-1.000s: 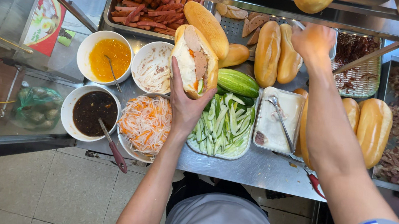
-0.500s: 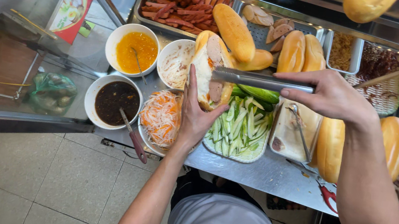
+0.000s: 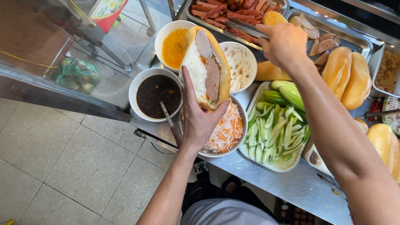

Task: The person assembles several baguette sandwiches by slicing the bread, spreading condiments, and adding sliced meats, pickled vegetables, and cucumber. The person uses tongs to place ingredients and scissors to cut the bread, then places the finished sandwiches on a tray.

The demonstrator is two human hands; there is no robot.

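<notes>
Street sandwich stall (steel counter (image 3: 295, 188)): bread loaves (image 3: 347, 78), sliced meat trays (image 3: 230, 3), sauce bowls (image 3: 155, 96).

Loads around the bowl of dark sauce (image 3: 155, 95) on the steel worktop (image 3: 295, 185): orange sauce bowl (image 3: 173, 46) just behind it, shredded carrot bowl (image 3: 230, 130) beside it, cucumber tray (image 3: 277, 127) further right, bread rolls (image 3: 347, 78) beyond that, sausage tray (image 3: 230, 0) at the back.

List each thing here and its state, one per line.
Sandwich: split open, filled with meat slices, held in left hand.
Tongs: gripped in right hand, over the sausage tray.
Dark sauce bowl: full, spoon in it.
Orange sauce bowl: full.
Cucumber tray: heaped with slices.
</notes>
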